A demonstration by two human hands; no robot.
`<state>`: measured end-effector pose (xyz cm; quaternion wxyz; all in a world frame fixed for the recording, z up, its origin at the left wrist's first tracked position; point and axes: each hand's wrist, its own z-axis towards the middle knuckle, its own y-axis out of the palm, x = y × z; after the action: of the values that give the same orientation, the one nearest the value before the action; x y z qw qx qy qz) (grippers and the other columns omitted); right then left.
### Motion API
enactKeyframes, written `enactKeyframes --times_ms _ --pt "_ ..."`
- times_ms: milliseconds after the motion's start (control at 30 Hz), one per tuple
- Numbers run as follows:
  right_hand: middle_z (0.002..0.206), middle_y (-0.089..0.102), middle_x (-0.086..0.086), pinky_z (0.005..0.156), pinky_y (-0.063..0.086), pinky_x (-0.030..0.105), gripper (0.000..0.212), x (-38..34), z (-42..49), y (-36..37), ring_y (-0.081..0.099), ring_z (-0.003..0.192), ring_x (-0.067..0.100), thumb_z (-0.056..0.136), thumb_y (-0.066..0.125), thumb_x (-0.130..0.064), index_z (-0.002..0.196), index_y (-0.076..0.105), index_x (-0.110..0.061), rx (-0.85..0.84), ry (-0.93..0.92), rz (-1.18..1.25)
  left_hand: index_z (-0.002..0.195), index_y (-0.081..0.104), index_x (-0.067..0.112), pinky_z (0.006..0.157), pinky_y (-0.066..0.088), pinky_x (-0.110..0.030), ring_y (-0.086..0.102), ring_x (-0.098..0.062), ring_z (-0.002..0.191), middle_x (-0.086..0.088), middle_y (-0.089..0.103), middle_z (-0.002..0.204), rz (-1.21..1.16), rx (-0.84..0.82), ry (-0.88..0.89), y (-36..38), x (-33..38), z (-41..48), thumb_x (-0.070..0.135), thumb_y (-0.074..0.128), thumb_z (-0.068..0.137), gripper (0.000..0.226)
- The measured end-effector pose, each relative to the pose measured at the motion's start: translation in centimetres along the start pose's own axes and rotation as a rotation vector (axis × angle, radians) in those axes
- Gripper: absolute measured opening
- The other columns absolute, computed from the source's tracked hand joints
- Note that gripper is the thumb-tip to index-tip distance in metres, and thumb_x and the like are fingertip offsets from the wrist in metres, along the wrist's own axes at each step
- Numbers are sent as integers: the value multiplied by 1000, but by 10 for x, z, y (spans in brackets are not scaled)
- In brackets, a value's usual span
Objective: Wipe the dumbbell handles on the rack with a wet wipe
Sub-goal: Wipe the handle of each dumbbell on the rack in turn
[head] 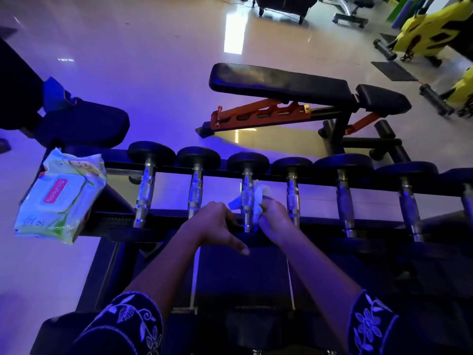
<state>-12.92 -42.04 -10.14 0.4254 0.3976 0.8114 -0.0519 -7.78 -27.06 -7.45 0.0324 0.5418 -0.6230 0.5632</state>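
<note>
Several dumbbells with chrome knurled handles lie side by side across a black rack (pixel 169 166). On the third handle from the left (pixel 247 180), a white wet wipe (pixel 257 198) is wrapped around the middle. My right hand (pixel 272 217) grips the wipe against the handle's right side. My left hand (pixel 217 226) rests on the near end of the same dumbbell, fingers curled over its front weight, thumb stretched out. The handles to the left (pixel 195 190) and right (pixel 292 198) are bare.
A green and white pack of wet wipes (pixel 60 193) sits on the rack's left end. Beyond the rack stands an adjustable bench (pixel 281 84) with an orange frame. A dark padded seat (pixel 84 124) is at far left, yellow machines (pixel 432 29) at far right.
</note>
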Motion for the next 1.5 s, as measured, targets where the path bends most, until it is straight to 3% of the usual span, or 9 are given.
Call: enactKeyframes --times_ms 333,600,767,900,1033,1133,1200,1367,1500 --pt "81 55 18 56 51 39 25 -19 17 18 56 65 30 99 31 -13 90 53 -5 -2 74 90 102 77 21 57 39 -15 51 11 61 25 54 59 22 4 -11 2 -4 5 59 90 46 69" --pt "58 56 6 53 48 29 32 -31 32 33 54 51 21 88 36 6 70 52 -14 102 -53 131 104 76 22 62 43 -17 57 2 67 17 63 67 24 8 -2 4 -8 5 63 88 46 73" --pt "56 51 2 49 42 21 28 -4 -7 5 50 50 16 88 43 3 66 51 -13 26 -138 -362 101 77 20 75 54 -25 66 -4 84 8 74 90 32 -2 4 4 -8 6 63 88 45 71" --pt "61 58 9 57 40 28 16 -13 0 7 51 62 16 83 57 -7 72 64 2 194 -404 -769 104 76 21 69 50 -23 63 -5 79 8 72 83 46 -4 -14 3 -9 6 65 88 44 75" --pt "77 68 7 58 37 24 17 -12 -14 31 61 75 21 79 58 -6 85 73 -9 313 -645 -1059 102 76 20 66 43 -20 61 -4 79 10 72 85 43 4 11 4 -9 6 62 89 45 72" --pt "96 72 12 69 43 25 29 0 -41 18 65 91 28 76 58 -3 100 74 -10 272 -663 -1243 64 69 22 56 37 -23 51 -4 59 14 55 53 29 -5 39 3 -10 6 57 91 48 44" --pt "99 72 11 80 46 25 28 1 -48 6 66 95 24 74 62 -3 99 74 -8 186 -629 -1315 49 56 20 53 35 -28 44 -7 51 9 45 41 55 17 57 3 -11 7 60 89 46 53" --pt "86 73 0 61 43 6 23 -34 -53 -14 63 74 5 69 79 -9 92 76 -8 118 -515 -1030 65 67 22 58 49 -38 54 -13 54 3 58 53 -3 102 93 13 -9 -2 81 75 48 62" --pt "85 71 -1 77 50 22 22 -64 -53 -51 65 79 10 70 80 -12 92 75 -11 269 -559 -765 81 74 22 68 55 -34 67 -8 72 9 72 76 -238 428 227 34 27 -9 74 71 63 56"
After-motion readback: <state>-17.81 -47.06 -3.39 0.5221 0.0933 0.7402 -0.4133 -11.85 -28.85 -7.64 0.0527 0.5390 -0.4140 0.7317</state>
